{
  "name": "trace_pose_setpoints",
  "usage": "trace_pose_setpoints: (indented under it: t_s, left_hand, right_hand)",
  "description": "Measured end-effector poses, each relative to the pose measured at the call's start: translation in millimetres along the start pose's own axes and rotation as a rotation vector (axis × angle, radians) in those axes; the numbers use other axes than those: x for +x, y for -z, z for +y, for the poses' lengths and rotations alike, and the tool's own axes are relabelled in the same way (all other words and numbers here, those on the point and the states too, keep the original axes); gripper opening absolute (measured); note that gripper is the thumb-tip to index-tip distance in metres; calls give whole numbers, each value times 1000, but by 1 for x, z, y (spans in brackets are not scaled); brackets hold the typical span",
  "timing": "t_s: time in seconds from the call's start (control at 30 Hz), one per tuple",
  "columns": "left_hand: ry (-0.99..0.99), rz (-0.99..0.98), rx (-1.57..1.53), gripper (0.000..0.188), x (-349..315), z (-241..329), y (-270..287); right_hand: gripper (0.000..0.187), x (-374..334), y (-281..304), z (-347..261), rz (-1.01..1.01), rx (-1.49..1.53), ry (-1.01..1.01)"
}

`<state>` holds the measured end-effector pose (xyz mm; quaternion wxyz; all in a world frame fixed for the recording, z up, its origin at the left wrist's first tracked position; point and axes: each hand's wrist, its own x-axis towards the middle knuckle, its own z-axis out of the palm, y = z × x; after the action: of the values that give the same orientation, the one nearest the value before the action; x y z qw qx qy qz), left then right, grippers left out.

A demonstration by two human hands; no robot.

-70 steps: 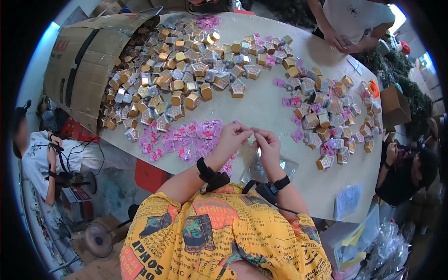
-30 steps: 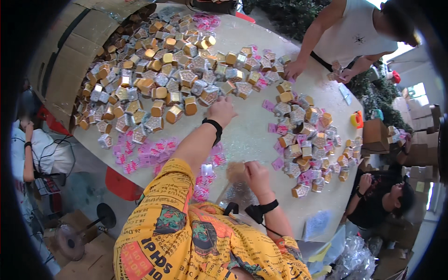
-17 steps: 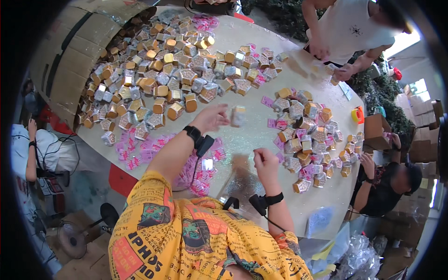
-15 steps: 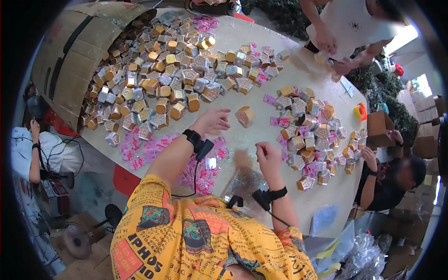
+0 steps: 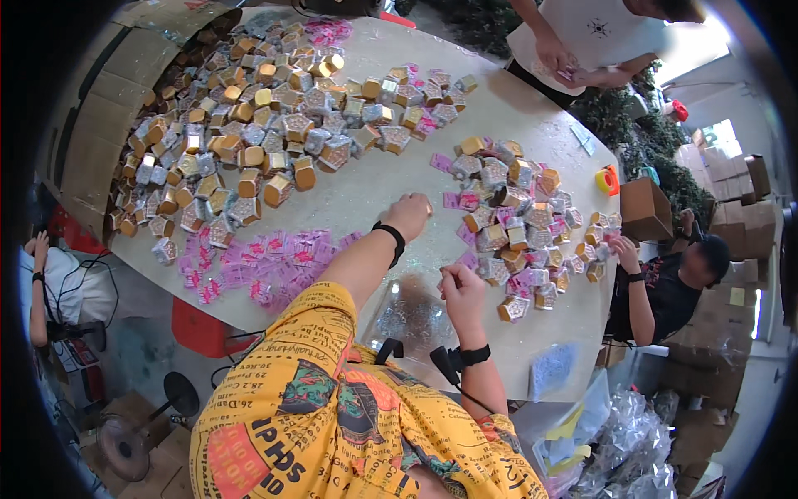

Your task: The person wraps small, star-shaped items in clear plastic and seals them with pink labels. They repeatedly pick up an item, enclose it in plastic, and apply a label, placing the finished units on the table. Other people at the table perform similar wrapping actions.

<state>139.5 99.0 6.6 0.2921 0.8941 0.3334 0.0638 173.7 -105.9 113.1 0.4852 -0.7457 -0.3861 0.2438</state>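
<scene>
Hands, two and bare, hang over the smooth, pale worktop (image 5: 490, 100) in the head view. Fingers bunched, the left hand (image 5: 407, 214) has a gold glint at its tips; whether it grips anything, I cannot tell. Curled narrow, the right hand (image 5: 463, 291) may pinch something too small to see, beside one glossy sheaf of clear film (image 5: 407, 320). Faceted gold-and-silver pieces (image 5: 278, 190), uncountably many, lie in two main heaps, left and right. Flat, shiny pink sachets (image 5: 287, 256), also uncountable, overlap near the left forearm. One orange tape ring (image 5: 608, 180) lies far right.
</scene>
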Motion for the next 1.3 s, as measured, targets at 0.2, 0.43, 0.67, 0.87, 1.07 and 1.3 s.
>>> trace_pose_setpoints:
  t_s: [0.2,0.43,0.67,0.87,1.07,1.3]
  left_hand:
    - [261,-239,-701,53,-9,-6,31]
    - [-27,-115,-1195,53,-85,-4,100]
    - [-66,-49,-1242,49,-123,14,125]
    - [-112,-4,-1112,46,-129,11,121]
    - [-132,23,-1108,46,-134,11,119]
    - [-117,35,-1033,45,-138,8,121]
  right_hand:
    - [6,8,18,17,94,-21,12]
    - [5,43,17,-51,8,-186,366]
    - [6,36,2,-83,-108,-255,517]
    - [6,27,2,-91,-118,-328,551]
    - [6,21,3,-94,-82,-358,590]
    - [6,19,3,-96,-103,-399,612]
